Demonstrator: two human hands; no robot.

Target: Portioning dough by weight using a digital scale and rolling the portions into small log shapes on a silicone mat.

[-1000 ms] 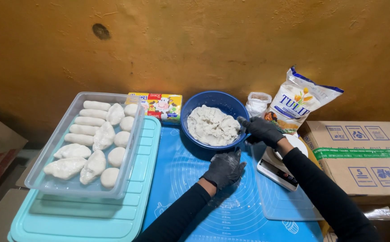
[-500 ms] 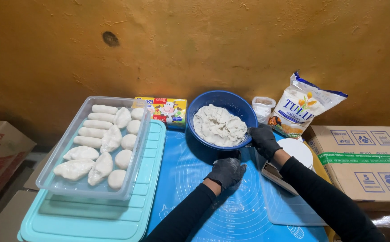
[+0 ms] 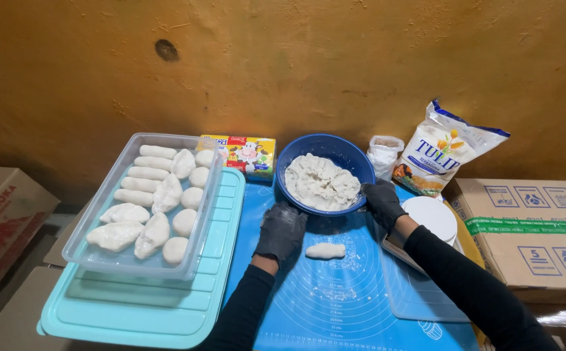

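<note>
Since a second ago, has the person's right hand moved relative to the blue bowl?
No. The right hand stays at the blue bowl's right rim, gripping it; only the camera shifts.

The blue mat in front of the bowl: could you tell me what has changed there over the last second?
A small dough piece now lies bare on the blue mat; the left hand has slid left off that spot. The right hand has stayed at the blue bowl rim. The tray of shaped pieces is unchanged.
</note>
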